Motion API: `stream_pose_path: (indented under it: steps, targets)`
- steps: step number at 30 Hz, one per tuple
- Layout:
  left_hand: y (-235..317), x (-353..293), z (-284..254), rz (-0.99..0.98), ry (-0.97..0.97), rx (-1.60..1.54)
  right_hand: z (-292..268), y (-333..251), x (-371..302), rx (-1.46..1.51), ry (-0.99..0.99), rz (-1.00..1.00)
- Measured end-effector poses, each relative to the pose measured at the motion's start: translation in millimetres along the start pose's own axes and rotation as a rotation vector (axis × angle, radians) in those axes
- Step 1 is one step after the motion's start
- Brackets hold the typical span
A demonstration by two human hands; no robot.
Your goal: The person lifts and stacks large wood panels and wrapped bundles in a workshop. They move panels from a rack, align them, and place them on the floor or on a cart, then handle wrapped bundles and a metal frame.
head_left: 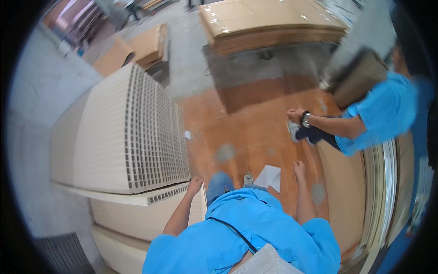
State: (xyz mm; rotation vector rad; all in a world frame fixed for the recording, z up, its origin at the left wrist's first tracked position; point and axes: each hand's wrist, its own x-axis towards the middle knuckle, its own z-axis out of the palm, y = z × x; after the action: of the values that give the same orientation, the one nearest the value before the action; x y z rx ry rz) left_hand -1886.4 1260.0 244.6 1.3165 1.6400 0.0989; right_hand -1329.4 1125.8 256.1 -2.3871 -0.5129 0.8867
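My left hand (195, 185) is curled closed beside the near corner of a tall stack of cream hollow-core panels (107, 132). Rows of square holes show along the stack's end. One panel (109, 196) juts out at the stack's base, close to my left hand; I cannot make out whether the two touch. On the other side of my body, my right hand (299, 170) hangs with its fingers curled in, and nothing shows in it. A white sheet (268, 177) lies on the orange-brown floor (237, 123) between my feet and my right hand.
At the right, a co-worker in a blue shirt (381, 112) stands with hands together. Flat boards (342, 178) and upright panels (388, 182) line the right side. A large pile of brown boards (273, 18) lies ahead, a smaller pile (148, 45) at far left.
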Motion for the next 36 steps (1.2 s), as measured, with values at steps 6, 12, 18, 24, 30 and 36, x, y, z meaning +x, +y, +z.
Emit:
stream_pose_path:
  steps: [6,12,18,24,30,36]
  targets:
    - [-37.6,40.7,-13.2,-0.427,0.095,-0.261,120.2,-236.3,142.8,0.238,-0.290,-0.261]
    - [41.1,147.5,-70.8,-0.511,-0.058,-0.424,242.8,-343.5,188.9,0.284,-0.555,-0.029]
    - [184.0,356.6,-213.7,-0.184,0.064,-0.566,296.1,-375.2,194.8,0.153,-0.537,0.019]
    - [336.8,562.0,-328.7,0.009,0.116,-0.667,364.8,-381.3,295.4,-0.344,-0.487,-0.203]
    - [432.8,677.9,-389.0,-0.154,-0.041,-0.640,429.4,-520.9,420.3,-0.295,-0.301,-0.124]
    - [439.9,761.8,-448.5,-0.266,0.003,-0.724,442.3,-874.6,580.5,0.470,-0.402,-0.030]
